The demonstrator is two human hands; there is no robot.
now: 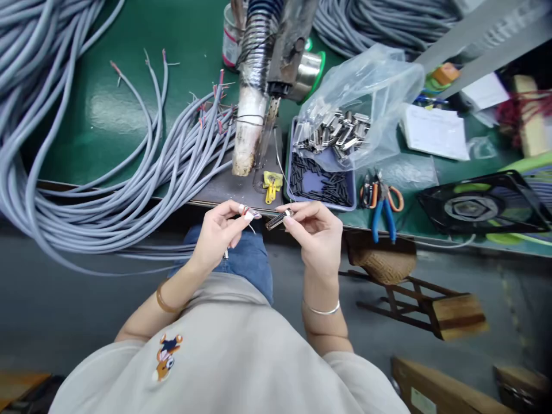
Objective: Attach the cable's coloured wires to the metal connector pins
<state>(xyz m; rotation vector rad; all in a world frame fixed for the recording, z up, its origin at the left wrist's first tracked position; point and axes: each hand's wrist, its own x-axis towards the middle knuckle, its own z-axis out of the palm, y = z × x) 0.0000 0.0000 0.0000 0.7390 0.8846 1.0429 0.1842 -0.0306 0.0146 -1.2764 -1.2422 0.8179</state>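
Observation:
In front of my lap, my left hand is closed in a pinch on a cable end with thin coloured wires. Close beside it, my right hand grips a small metal connector between thumb and fingers. A narrow gap separates the connector from the wires. Just beyond my fingers lies a yellow clip-like piece at the bench edge. A tray behind my right hand carries small black parts and a plastic bag of metal connectors.
Grey cables fill the left side and hang over the bench edge. A foil-wrapped duct comes down near the middle, beside a solder spool. Blue-handled pliers and a black fan lie right. A wooden stool stands below.

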